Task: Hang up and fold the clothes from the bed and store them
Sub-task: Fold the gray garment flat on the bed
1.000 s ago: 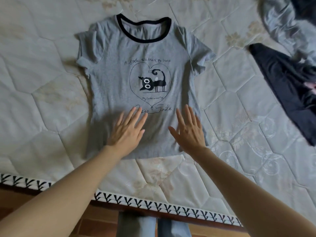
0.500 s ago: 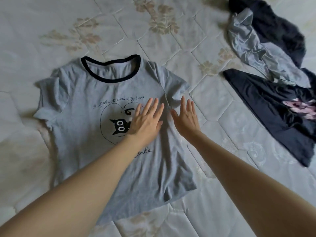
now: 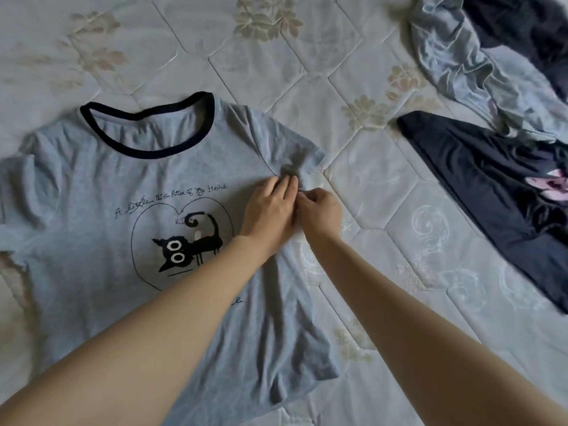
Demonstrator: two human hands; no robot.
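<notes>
Lying flat and face up on the quilted mattress (image 3: 276, 87), the grey T-shirt (image 3: 92, 210) fills the left half of the head view, its dark-trimmed neckline (image 3: 147, 124) toward the top and its hem toward the bottom edge. A black cat print (image 3: 189, 245) inside a drawn heart sits on the chest, with a line of handwritten lettering above it.

Both bare forearms reach in from the bottom and meet at the shirt's right armpit, just below the right sleeve (image 3: 295, 155). The left hand (image 3: 269, 210) rests on the cloth with its fingers fairly straight and close together, their tips at a small bunched fold by the sleeve seam. The right hand (image 3: 322, 210) is touching the left, its fingers curled in and pinching the shirt's side edge at the same spot.

On the right side of the mattress, well apart from the shirt, lies a dark garment (image 3: 491, 192) with a pink print. Above it sits a crumpled light grey garment (image 3: 479, 63), partly over another dark piece (image 3: 522, 32) at the top corner.
</notes>
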